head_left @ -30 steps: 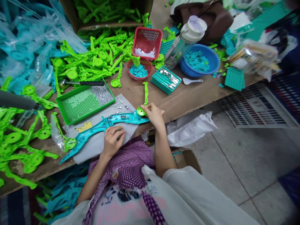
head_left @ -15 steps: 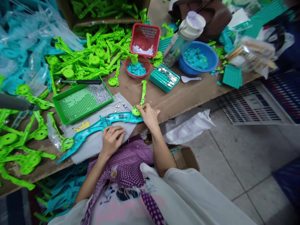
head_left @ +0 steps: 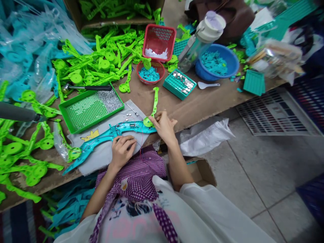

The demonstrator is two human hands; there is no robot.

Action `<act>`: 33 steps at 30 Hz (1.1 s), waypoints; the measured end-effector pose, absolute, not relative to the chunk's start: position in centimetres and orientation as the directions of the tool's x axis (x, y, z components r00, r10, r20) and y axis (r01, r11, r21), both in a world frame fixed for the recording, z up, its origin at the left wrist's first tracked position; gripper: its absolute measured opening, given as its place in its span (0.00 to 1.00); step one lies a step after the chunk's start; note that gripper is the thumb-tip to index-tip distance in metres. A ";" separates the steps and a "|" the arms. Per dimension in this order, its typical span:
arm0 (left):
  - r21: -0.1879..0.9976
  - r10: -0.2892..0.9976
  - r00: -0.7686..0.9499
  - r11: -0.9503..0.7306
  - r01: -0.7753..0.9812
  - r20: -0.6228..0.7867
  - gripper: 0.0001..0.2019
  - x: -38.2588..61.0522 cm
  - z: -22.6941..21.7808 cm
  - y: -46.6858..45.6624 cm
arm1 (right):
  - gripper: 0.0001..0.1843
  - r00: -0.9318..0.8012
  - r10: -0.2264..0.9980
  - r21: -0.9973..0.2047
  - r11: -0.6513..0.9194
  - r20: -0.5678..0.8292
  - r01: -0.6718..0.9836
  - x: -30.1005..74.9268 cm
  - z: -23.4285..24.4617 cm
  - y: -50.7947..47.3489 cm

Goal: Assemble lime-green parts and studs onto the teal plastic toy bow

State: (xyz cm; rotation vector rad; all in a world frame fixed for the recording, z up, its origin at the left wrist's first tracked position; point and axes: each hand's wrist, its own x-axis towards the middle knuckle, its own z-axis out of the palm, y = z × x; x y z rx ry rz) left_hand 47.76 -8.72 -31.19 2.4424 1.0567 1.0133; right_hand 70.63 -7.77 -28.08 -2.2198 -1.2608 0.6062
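A long blue toy-bow-like plastic body (head_left: pixel 101 135), with a thin red wire and a small dark part in it, lies on a grey cloth. My left hand (head_left: pixel 123 148) is closed on its middle from the near side. At the body's right end sits a green arm with a round disc (head_left: pixel 147 122), its narrow end pointing away from me. My right hand (head_left: pixel 165 127) is beside that disc, thumb at its rim and the other fingers curled; what they hold, if anything, is hidden. A thin screwdriver-like tool (head_left: pixel 135 112) and several small silver discs (head_left: pixel 128 114) lie just beyond.
A green tray (head_left: pixel 86 111) holds tiny metal pieces, with a hammer (head_left: pixel 88 88) across its far edge. Heaped green parts (head_left: pixel 106 64) fill the left. Red baskets (head_left: pixel 162 28), teal trays (head_left: pixel 174 91), a bottle (head_left: pixel 199 40) and a blue bowl (head_left: pixel 234 67) stand beyond.
My right hand's fingers have shifted slightly up and right from the green disc, with the thumb still at it. My left hand stays on the blue body. The view has shifted slightly.
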 end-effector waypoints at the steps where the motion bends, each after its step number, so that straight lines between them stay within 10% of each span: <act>1: 0.512 0.723 0.473 -0.691 0.510 0.503 0.04 47.7 -31.1 -8.8 | 0.25 0.498 0.864 -0.682 -0.406 -0.069 0.608 70.8 -27.5 -8.6; 6: 0.538 0.719 0.460 -0.695 0.477 0.521 0.05 47.9 -28.9 -9.3 | 0.25 0.178 0.976 -0.915 -0.181 -0.124 0.359 68.8 -24.8 -13.1; 10: 0.466 0.656 0.507 -0.754 0.462 0.559 0.06 48.7 -24.9 -8.0 | 0.45 -0.248 0.947 -0.979 -0.194 -0.204 0.063 65.9 -24.7 -14.5; 19: 0.533 0.672 0.710 -0.688 0.493 0.210 0.38 49.6 -21.1 -1.1 | 0.18 -0.072 0.986 -0.960 -0.127 -0.150 0.250 70.6 -20.4 -11.1; 24: 0.603 0.640 0.744 -0.674 0.426 0.190 0.11 50.8 -23.5 -2.9 | 0.20 -0.211 0.969 -0.931 -0.041 -0.125 0.362 74.1 -19.1 -9.6; 33: 0.538 0.691 0.665 -0.689 0.486 0.285 0.13 50.0 -26.0 -2.5 | 0.23 -0.308 0.917 -0.965 -0.263 -0.254 0.016 79.1 -22.3 -7.0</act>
